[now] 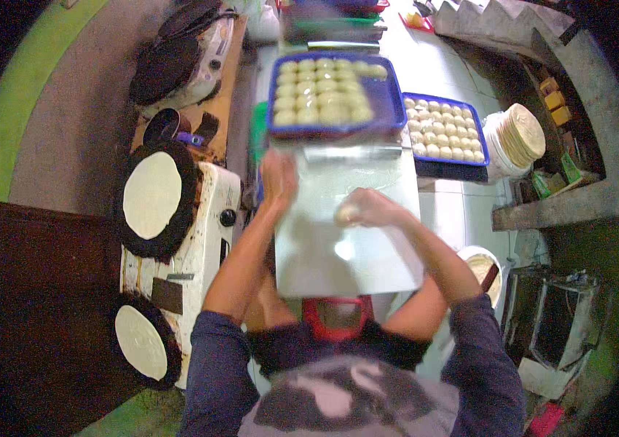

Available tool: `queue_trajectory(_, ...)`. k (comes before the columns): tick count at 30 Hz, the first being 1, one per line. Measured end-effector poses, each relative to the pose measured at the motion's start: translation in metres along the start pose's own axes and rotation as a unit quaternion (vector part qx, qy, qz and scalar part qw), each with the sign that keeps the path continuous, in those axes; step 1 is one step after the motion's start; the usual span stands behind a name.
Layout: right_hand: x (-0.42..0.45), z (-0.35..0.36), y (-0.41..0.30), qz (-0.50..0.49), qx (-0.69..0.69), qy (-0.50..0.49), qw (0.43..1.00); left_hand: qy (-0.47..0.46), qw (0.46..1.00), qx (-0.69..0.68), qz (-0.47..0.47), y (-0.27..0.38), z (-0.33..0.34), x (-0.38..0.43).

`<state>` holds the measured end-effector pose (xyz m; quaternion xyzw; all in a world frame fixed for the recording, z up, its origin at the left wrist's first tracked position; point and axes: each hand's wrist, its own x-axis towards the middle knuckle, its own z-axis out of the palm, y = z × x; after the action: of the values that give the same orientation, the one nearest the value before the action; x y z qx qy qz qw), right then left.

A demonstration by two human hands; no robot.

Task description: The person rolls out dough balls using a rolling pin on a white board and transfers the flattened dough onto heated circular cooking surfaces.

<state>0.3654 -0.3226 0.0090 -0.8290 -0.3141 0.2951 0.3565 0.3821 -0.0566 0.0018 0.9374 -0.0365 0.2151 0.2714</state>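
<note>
My right hand (377, 208) is shut on a pale dough ball (348, 213) over a smooth white work board (309, 240). At the board's left edge, my left hand (279, 176) is blurred, and whether it holds anything cannot be told. Beyond the board stands a blue tray (388, 131) with rows of pale dough balls (320, 98); its right part shows bare bottom. On a two-plate griddle to the left lie two thin flat rounds of dough, one on the far plate (152, 195) and one on the near plate (141, 342).
A second blue tray (487, 147) of dough balls stands to the right, beside a stack of flatbreads (522, 136). A bowl of pale paste (483, 273) is by my right forearm. A dark pan (164, 128) sits beyond the griddle (216, 191).
</note>
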Motion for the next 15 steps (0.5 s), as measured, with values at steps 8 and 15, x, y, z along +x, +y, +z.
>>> queue_trajectory(8,0.006,0.094,-0.036,0.082,-0.294,0.1,0.947,0.059,0.988,-0.095,0.106,0.103,-0.083,0.022)
queue_trajectory(15,0.016,0.084,-0.032,0.082,-0.288,0.138,0.944,0.039,0.99,-0.043,0.126,0.126,-0.104,0.013)
